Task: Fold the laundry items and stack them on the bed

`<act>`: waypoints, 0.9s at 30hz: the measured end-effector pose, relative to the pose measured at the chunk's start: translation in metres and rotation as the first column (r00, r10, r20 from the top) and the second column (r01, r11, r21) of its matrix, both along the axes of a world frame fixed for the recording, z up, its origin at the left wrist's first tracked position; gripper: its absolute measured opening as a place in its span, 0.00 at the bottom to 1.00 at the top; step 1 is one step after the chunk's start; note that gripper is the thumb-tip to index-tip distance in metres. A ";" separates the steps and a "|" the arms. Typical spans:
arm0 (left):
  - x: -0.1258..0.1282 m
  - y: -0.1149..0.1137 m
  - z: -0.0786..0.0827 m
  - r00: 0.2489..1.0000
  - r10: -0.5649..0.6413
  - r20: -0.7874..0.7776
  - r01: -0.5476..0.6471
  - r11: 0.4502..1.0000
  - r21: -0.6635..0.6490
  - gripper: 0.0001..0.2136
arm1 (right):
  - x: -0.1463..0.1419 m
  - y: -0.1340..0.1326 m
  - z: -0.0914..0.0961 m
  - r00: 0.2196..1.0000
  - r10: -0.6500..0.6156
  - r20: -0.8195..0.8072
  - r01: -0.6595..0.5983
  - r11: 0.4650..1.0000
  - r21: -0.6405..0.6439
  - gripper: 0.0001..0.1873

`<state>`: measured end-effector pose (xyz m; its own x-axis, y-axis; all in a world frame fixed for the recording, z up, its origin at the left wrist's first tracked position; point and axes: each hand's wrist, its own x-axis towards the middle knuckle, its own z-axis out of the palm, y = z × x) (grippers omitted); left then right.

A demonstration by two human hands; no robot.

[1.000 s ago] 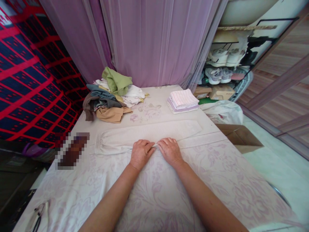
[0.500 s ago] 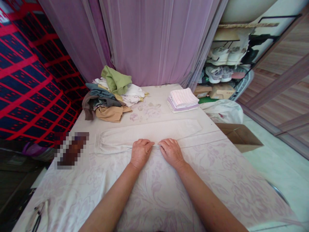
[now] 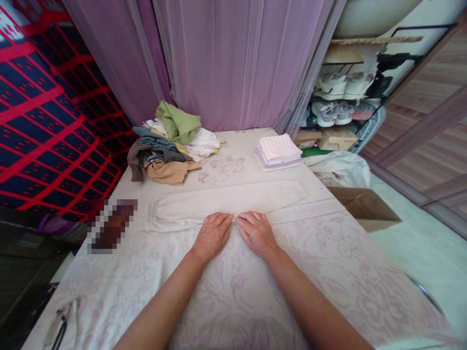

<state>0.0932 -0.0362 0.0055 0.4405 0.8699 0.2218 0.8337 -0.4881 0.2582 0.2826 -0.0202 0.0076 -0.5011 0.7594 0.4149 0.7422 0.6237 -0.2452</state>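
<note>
A pair of pale, finely striped trousers (image 3: 226, 199) lies lengthwise across the bed-like surface, with a gathered elastic end at the left. My left hand (image 3: 213, 236) rests at the middle of its near edge, fingers together and closed on the fabric. Close beside it, my right hand (image 3: 257, 233) is closed on the same edge, its fingertips pointing toward the left hand's. Only a small gap separates the two hands. The fingertips partly hide the cloth they pinch.
Crumpled clothes (image 3: 168, 146) are heaped at the back left. A neat stack of folded cloths (image 3: 278, 152) sits at the back right. Beyond the right edge stand an open cardboard box (image 3: 365, 206) and a shoe rack (image 3: 339, 99). A corded item (image 3: 60, 325) lies front left.
Both hands have shifted slightly toward me, and the gap between their fingertips is narrower. The trousers lie nearly the same, and the view has moved a little.
</note>
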 end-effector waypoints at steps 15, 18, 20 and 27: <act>-0.109 -0.019 0.000 0.966 0.249 0.062 -0.256 0.955 0.147 0.14 | -0.009 0.010 -0.006 0.999 -0.037 0.034 0.038 0.999 -0.029 0.08; -0.127 -0.026 -0.002 0.953 0.290 0.084 -0.299 0.945 0.131 0.15 | -0.009 0.013 -0.009 0.999 -0.043 -0.007 0.043 0.998 -0.038 0.09; -0.133 -0.029 -0.003 0.944 0.305 0.124 -0.319 0.940 0.118 0.15 | -0.009 0.014 -0.011 0.999 -0.045 -0.021 0.044 0.998 -0.046 0.09; -0.137 -0.024 0.001 0.933 0.338 0.121 -0.348 0.935 0.069 0.12 | -0.008 0.016 -0.014 0.999 -0.050 -0.016 0.049 0.998 -0.036 0.09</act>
